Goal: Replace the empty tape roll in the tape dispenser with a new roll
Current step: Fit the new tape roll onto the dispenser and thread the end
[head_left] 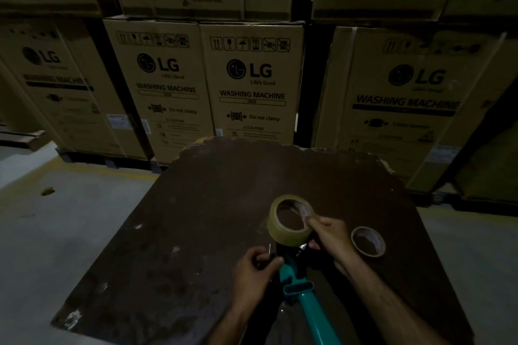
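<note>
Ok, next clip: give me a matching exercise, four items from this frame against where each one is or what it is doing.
Items:
1. Full roll of clear yellowish packing tape
2. Empty cardboard tape core
3. Teal plastic tape dispenser
4. Left hand

States:
A. Lying alone on the dark brown table, to the right
B. Pinched at its rim by the right hand
C. Handle pointing back toward the person
D. Pinching something small beside the dispenser's head

Pairs: 1-B, 2-A, 3-C, 4-D
</note>
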Demonstrator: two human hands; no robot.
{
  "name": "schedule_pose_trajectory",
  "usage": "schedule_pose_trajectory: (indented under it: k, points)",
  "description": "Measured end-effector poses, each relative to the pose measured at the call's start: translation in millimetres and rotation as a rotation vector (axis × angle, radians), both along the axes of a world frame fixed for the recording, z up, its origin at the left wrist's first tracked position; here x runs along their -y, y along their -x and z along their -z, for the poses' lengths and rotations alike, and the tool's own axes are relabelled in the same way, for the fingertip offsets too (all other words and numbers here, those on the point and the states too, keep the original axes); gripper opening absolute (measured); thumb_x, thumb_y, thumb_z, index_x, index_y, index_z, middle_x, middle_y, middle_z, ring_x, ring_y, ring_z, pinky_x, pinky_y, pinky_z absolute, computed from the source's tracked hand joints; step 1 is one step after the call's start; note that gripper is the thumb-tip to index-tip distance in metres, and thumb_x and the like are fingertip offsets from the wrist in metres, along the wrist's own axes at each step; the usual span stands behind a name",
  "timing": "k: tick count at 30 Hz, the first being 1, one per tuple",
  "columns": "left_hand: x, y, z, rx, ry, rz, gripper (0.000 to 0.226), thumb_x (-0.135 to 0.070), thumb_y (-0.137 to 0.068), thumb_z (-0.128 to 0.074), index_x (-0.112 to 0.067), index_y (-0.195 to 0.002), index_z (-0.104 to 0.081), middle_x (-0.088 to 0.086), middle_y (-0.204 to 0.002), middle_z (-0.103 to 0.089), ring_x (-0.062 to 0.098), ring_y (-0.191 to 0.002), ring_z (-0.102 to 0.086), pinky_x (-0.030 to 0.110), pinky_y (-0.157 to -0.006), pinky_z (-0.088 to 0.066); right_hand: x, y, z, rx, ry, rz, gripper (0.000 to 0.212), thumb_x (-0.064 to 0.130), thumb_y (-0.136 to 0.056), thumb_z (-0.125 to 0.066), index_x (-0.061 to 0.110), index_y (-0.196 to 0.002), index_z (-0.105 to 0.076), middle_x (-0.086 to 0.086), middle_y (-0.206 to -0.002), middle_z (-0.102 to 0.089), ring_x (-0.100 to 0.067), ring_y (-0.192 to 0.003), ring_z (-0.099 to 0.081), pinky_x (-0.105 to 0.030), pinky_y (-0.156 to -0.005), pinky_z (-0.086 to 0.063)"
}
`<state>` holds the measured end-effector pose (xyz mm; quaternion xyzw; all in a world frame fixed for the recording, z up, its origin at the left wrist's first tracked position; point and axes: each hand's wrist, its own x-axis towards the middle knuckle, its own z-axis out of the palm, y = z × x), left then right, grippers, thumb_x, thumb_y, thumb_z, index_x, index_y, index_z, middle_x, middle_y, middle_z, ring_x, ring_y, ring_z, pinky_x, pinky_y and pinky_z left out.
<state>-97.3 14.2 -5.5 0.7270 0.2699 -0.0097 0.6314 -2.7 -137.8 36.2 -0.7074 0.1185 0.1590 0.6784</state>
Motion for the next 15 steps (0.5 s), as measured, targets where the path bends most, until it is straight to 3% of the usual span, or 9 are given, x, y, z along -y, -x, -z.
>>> schedule_pose_trajectory:
  k: [3, 4, 9, 15]
  points:
    - [0.2, 15.1, 17.1, -0.089, -0.447, 0.024, 0.056, -0.047, -0.061, -0.080, -0.024, -0.107, -0.059, -0.006, -0.100, -0.060, 0.017, -0.097, -0.058, 0.030, -0.083, -0.047, 18.3, 0.1, 0.4, 0.003, 0.043, -0.060, 0.015, 0.019, -0.085, -0.063, 0.011, -0.078, -0.073, -0.005, -0.060, -0.059, -0.015, -0.050, -0.052, -0.024, -0.048, -0.044]
    - [1.1, 18.8, 18.7, -0.114, -0.516, 0.037, 0.060, -0.051, -0.059, -0.078, -0.024, -0.108, -0.058, -0.005, -0.103, -0.058, 0.019, -0.101, -0.056, 0.032, -0.085, -0.046, 22.7, 0.3, 1.0, 0.005, 0.053, -0.081, 0.016, 0.019, -0.085, -0.063, 0.011, -0.076, -0.073, -0.006, -0.062, -0.059, -0.015, -0.052, -0.052, -0.024, -0.049, -0.044]
    - [7.5, 20.8, 22.7, -0.161, -0.590, 0.091, 0.059, -0.054, -0.057, -0.076, -0.023, -0.104, -0.057, -0.002, -0.104, -0.059, 0.020, -0.101, -0.058, 0.038, -0.085, -0.051, 30.6, 0.4, 8.1, 0.045, 0.169, -0.131, 0.013, 0.019, -0.086, -0.063, 0.012, -0.083, -0.074, -0.009, -0.068, -0.063, -0.015, -0.049, -0.054, -0.023, -0.047, -0.044]
    - [7.7, 12.5, 25.5, -0.113, -0.652, 0.092, 0.047, -0.055, -0.056, -0.069, -0.029, -0.094, -0.063, -0.008, -0.092, -0.068, 0.014, -0.087, -0.066, 0.035, -0.072, -0.057, 35.7, 2.0, 23.8, 0.071, 0.228, -0.158, 0.012, 0.014, -0.087, -0.061, 0.011, -0.083, -0.072, -0.006, -0.058, -0.060, -0.014, -0.042, -0.051, -0.023, -0.045, -0.041]
